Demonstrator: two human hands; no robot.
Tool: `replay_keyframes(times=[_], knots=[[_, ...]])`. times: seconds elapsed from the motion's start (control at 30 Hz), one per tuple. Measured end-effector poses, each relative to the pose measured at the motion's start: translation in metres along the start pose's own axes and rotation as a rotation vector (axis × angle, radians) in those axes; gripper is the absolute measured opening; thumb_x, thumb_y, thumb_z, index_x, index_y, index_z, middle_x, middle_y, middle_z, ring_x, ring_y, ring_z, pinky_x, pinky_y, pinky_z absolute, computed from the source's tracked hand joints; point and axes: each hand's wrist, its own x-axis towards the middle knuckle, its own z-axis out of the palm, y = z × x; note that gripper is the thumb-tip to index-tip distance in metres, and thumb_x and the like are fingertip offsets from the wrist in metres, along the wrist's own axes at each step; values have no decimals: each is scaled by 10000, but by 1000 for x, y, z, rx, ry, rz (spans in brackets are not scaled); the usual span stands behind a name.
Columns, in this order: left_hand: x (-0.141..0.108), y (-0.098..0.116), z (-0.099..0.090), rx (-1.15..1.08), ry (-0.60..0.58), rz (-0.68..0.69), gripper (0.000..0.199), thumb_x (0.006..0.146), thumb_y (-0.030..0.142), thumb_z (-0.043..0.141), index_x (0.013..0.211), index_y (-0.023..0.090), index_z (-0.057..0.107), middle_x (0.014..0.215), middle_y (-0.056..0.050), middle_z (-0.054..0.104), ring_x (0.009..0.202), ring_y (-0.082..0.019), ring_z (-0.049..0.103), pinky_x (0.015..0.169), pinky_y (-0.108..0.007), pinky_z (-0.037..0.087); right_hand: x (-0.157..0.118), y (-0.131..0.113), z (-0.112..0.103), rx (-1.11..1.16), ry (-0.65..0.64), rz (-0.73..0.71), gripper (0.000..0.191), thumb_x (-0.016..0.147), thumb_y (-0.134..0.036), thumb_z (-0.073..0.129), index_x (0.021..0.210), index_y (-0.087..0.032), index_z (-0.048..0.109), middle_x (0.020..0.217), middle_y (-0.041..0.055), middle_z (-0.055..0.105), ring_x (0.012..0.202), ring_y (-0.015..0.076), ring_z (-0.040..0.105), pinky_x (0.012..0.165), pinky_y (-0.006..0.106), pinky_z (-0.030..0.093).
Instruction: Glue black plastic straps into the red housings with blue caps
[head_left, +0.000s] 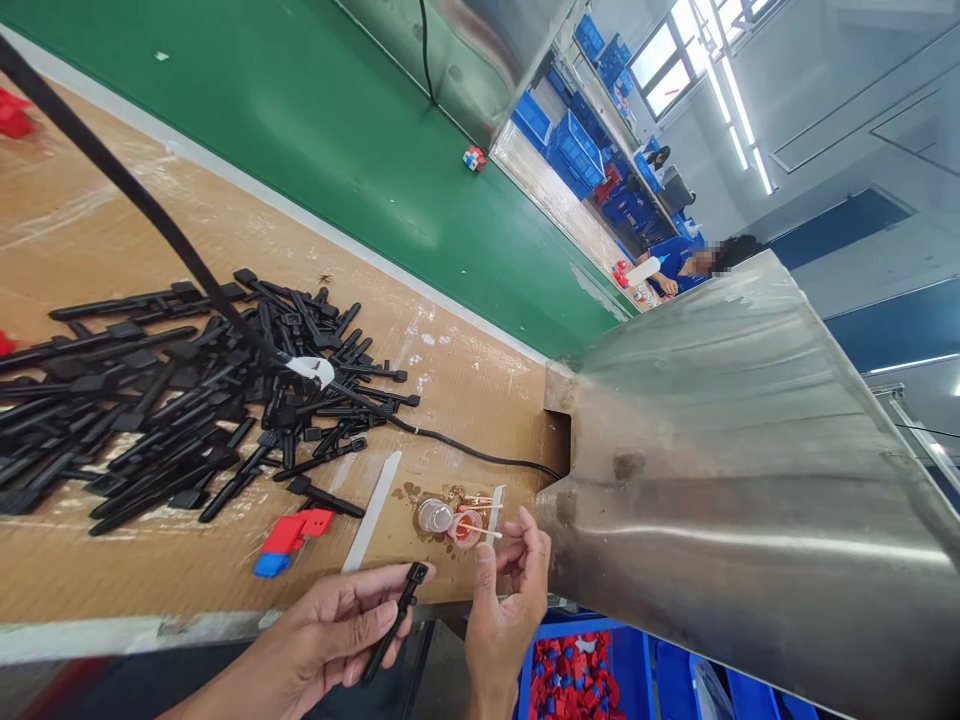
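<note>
My left hand is closed round a slim black plastic stick with a small squarish head, held slanted at the table's front edge. Just right of it my right hand is raised with its fingers apart and nothing visible in them. Beyond the right hand sits a small clear cup of reddish liquid, with a cotton swab lying across it. Touching or close beside it is another small clear cup. Farther left, a big heap of similar black sticks covers the cardboard.
Red and blue plastic pieces lie by the heap. A black cable crosses the cardboard tabletop towards a large metal housing at right. Below stands a blue bin with red and blue pieces. A co-worker sits farther back.
</note>
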Motion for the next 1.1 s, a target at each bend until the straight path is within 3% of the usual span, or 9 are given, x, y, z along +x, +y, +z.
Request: replay_keyframes(times=[0.17,0.23,0.37,0.47,0.6,0.7,0.87,0.97,1.1], knots=[[-10,7,7,-23,44,-35,695,446,652,1149,887,169,916,759,-59,744,633,-109,585,508,-143,363,-23,3,-12,37,295,124,277,1052,-421,754,1192,-184,781,945,39,705,765,164,673,675,243,550],[-14,5,7,-60,41,-43,700,429,613,1166,881,150,899,770,-66,755,637,-121,608,520,-151,397,-42,-2,-9,173,307,142,243,1031,-445,781,1022,-203,802,854,22,687,690,158,657,594,234,514],[-21,-3,4,-88,-21,-9,659,492,561,1167,898,156,843,713,-37,722,596,-134,597,469,-163,395,-81,-21,12,543,8,503,468,1006,-646,748,848,-208,795,716,-15,590,469,89,394,422,215,299],[-25,-8,3,-93,-25,25,628,513,563,1160,821,188,761,665,-19,713,532,-119,583,420,-146,359,-95,-35,28,812,-180,717,576,885,-780,809,790,-211,811,677,-16,568,459,72,277,420,218,272],[-32,-10,3,-84,4,50,653,484,593,1161,753,198,716,657,-13,728,511,-103,588,394,-132,356,-93,-43,35,1026,-255,766,550,804,-778,874,870,-232,882,625,-9,550,470,110,365,433,250,362],[-37,-10,1,-71,33,67,678,460,601,1166,752,178,725,667,-11,727,494,-76,553,401,-125,363,-84,-45,35,1108,-311,741,563,775,-787,871,804,-225,859,664,13,564,485,121,359,391,248,318],[-44,-9,0,-48,41,62,702,451,624,1162,758,157,738,691,-34,732,522,-87,589,424,-134,364,-73,-46,32,1204,-589,767,523,754,-739,884,804,-225,795,688,-10,560,470,102,347,424,241,356],[-48,-6,2,-51,40,40,743,417,624,1168,715,185,647,684,-26,739,520,-90,591,437,-141,355,-76,-47,35,1242,-586,814,523,702,-726,924,780,-234,763,614,-48,485,454,102,332,418,236,361],[-55,-7,-5,28,-36,16,729,509,664,1131,730,215,600,677,-21,734,559,-129,618,479,-172,392,-83,-48,38,1285,-436,846,487,643,-667,993,752,-243,779,753,13,624,565,146,502,522,296,526]])
